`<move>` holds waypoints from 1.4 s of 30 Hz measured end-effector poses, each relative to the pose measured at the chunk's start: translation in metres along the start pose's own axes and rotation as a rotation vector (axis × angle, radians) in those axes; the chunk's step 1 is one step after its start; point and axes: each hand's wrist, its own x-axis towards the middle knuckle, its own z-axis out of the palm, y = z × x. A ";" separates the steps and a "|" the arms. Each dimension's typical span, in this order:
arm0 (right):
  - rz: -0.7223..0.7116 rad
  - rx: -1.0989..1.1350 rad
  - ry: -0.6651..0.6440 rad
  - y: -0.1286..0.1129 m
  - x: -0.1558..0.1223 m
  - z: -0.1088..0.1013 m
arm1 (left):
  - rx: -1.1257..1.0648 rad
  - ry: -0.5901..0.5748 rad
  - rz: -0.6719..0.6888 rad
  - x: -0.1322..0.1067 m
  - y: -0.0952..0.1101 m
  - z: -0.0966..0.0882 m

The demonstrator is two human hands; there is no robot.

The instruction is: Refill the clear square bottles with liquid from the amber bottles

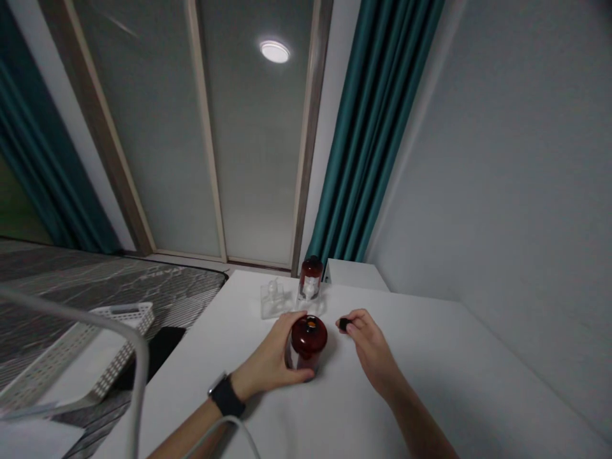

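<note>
While the left hand [273, 358] wraps its grip around a dark-red bottle [310, 335] short of the far edge of the worktop [229, 325], the right hand [368, 344] pinches a small black piece [343, 324] beside it. The step seems to be handling parts separately; the next move likely calls for steadiness.

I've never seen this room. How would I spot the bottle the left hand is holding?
Find the white table, then the left hand, the one with a dark watch on its wrist. Its thumb and fingers curve around a dark red bottle. Unlike the other red bottle farther back, this one is in a hand and shows a small round opening on top.
</note>
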 end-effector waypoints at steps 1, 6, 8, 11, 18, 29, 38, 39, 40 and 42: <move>0.041 0.143 0.017 -0.003 0.001 0.002 | -0.011 0.001 0.011 0.000 0.000 -0.001; 0.202 0.460 0.079 -0.014 0.005 0.013 | -0.016 0.046 0.062 0.000 0.000 -0.001; 0.181 0.382 0.105 -0.015 0.009 0.019 | -0.006 0.078 0.068 0.000 0.000 -0.001; -0.004 0.064 0.158 -0.015 0.019 0.029 | 0.018 0.148 0.100 -0.001 0.001 -0.001; -0.304 -0.190 0.139 -0.001 0.010 0.054 | 0.128 0.270 0.214 -0.002 0.007 -0.002; -0.399 -0.285 0.039 -0.005 -0.005 0.064 | 0.120 0.315 0.237 0.000 0.011 0.001; -0.349 -0.293 0.012 -0.003 -0.004 0.064 | 0.117 0.299 0.224 0.000 0.010 0.001; -0.355 -0.290 0.018 -0.003 -0.005 0.064 | 0.116 0.302 0.233 0.000 0.010 0.000; -0.364 -0.289 0.026 -0.003 -0.006 0.065 | 0.117 0.303 0.237 0.000 0.011 0.000; -0.381 -0.290 0.044 -0.003 -0.008 0.065 | 0.118 0.291 0.234 0.000 0.011 -0.001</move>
